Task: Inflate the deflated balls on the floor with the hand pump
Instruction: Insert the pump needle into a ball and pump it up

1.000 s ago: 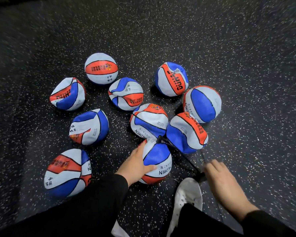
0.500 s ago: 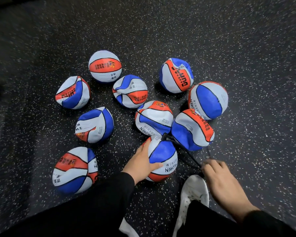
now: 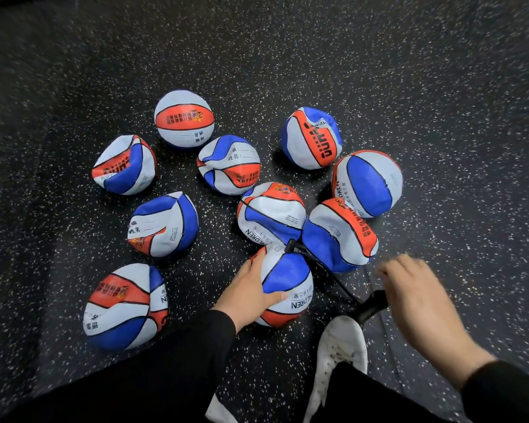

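A blue, white and orange ball (image 3: 287, 276) lies on the floor in front of me. My left hand (image 3: 248, 288) grips its left side, thumb curved across its front. A thin black hose (image 3: 327, 270) runs from a black fitting (image 3: 293, 247) on top of this ball to the black hand pump (image 3: 374, 303), which stands by my white shoe (image 3: 339, 349). My right hand (image 3: 416, 300), blurred, is over the top of the pump with its fingers curled down; the handle is hidden under it.
Several more balls of the same colours lie around on the dark speckled floor (image 3: 440, 117), most of them dented, such as one (image 3: 162, 224) at the left. Two look rounder: one (image 3: 184, 119) at the back and one (image 3: 368, 183) at the right.
My right hand has risen above the pump, showing more of the pump's black body. My left hand stays on the ball. The view has shifted slightly.
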`<action>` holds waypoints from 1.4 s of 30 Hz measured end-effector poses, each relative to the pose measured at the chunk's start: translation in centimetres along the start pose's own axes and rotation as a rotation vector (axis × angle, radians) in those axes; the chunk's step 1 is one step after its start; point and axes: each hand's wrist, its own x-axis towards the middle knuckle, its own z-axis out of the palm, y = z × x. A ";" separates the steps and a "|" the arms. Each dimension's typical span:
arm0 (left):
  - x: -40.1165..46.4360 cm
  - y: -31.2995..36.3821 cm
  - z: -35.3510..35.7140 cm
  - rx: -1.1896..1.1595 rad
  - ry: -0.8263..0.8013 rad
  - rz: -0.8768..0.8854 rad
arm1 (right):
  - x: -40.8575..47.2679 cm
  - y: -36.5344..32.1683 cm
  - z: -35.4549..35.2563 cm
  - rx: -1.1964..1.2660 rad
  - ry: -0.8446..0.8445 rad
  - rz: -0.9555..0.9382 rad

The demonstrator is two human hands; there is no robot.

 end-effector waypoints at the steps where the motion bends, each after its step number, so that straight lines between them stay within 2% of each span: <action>1: 0.1 0.0 0.0 0.003 0.000 0.002 | -1.3 -0.1 1.8 -0.004 -0.049 0.004; 6: 0.3 -0.4 -0.1 0.039 0.015 0.010 | -4.9 0.5 5.8 -0.008 -0.239 0.144; 10: 1.1 -0.5 0.1 0.059 0.032 -0.004 | -5.2 0.5 6.3 -0.022 -0.307 0.015; 12: 1.2 -0.5 0.0 0.066 0.032 -0.005 | -4.2 1.1 5.2 -0.013 -0.266 0.057; 14: 1.2 -0.7 0.0 0.076 0.015 -0.001 | -3.0 1.8 2.8 0.008 -0.147 0.106; 17: 1.0 -0.7 0.2 0.069 0.037 0.008 | -0.5 0.6 -1.4 0.025 0.062 0.017; 20: 1.2 -0.8 0.4 0.063 0.053 0.005 | -0.1 0.4 -1.7 0.014 0.093 0.050; 23: 1.2 -0.6 0.2 0.081 0.036 0.006 | -1.8 0.8 1.8 -0.002 -0.009 0.170; 27: 0.9 -0.5 0.0 0.087 0.024 0.000 | -3.6 0.6 5.6 -0.036 -0.244 0.097; 30: 1.0 -0.5 -0.2 0.093 0.018 -0.013 | -4.2 1.0 5.6 -0.037 -0.278 0.118; 33: 1.1 -0.2 -0.4 0.079 0.025 -0.043 | -5.0 0.6 5.6 -0.001 -0.287 0.041; 35: 1.1 -0.1 -0.3 0.064 0.056 -0.070 | -4.6 1.1 4.5 0.025 -0.223 0.051; 39: 0.9 0.2 0.2 0.098 0.116 -0.153 | -0.4 1.7 -0.9 0.026 0.052 0.044; 42: 1.0 0.1 0.0 -0.015 0.095 -0.189 | 0.8 0.8 -1.6 0.050 0.100 0.013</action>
